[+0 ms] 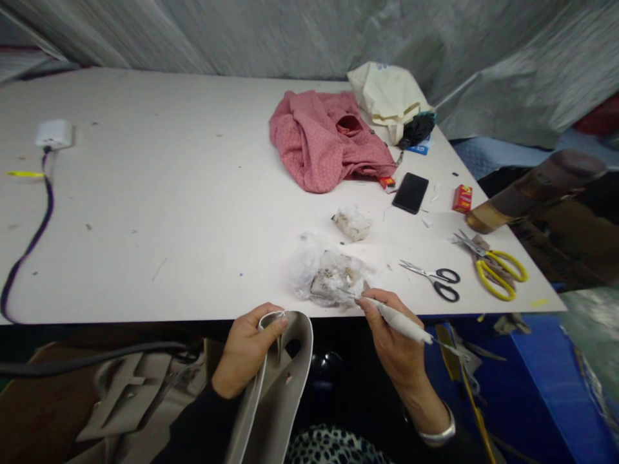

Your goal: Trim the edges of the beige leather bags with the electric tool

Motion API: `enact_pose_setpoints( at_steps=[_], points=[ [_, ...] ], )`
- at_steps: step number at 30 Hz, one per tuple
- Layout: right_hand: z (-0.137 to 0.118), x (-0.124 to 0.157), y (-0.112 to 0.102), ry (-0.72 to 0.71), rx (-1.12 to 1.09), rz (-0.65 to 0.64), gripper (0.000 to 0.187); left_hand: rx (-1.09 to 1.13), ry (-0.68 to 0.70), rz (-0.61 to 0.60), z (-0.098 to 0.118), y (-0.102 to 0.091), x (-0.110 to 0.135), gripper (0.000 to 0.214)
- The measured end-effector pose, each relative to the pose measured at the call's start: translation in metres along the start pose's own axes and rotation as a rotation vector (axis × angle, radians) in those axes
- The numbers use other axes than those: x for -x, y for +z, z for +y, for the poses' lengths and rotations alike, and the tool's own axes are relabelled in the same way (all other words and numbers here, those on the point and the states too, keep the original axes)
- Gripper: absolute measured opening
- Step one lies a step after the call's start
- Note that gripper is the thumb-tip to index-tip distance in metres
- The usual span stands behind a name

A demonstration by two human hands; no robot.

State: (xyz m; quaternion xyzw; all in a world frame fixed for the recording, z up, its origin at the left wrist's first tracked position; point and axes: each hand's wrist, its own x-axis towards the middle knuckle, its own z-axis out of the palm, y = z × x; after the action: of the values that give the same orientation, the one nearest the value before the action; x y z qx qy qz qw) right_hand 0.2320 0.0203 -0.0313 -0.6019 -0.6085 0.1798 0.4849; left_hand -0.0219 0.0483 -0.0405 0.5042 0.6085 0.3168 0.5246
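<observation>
My left hand [247,348] is closed on the folded edge of a pale grey leather-like piece [285,380], held just below the table's front edge. My right hand [394,338] pinches a white-handled tool [403,324], its thin tip reaching toward a crumpled clear plastic bag [325,274] with small bits inside, lying at the table's front edge.
On the white table [169,212]: another small plastic packet [352,223], black-handled scissors [435,278], yellow-handled scissors [493,264], a black phone [410,192], a red small box [461,198], pink cloth [326,138], a cream bag [387,96], and a white adapter [53,133] with a dark cable.
</observation>
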Motion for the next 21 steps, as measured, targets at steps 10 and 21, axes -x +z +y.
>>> enact_pose_setpoints(
  at_steps=[10,21],
  points=[
    [-0.008,-0.011,0.008,-0.053,0.114,-0.021,0.011,0.036,-0.060,-0.102,0.013,-0.002,0.009,0.024],
    [-0.012,-0.002,0.000,-0.015,-0.035,0.046,0.010,-0.066,-0.027,-0.148,0.021,0.014,0.019,0.017]
  ],
)
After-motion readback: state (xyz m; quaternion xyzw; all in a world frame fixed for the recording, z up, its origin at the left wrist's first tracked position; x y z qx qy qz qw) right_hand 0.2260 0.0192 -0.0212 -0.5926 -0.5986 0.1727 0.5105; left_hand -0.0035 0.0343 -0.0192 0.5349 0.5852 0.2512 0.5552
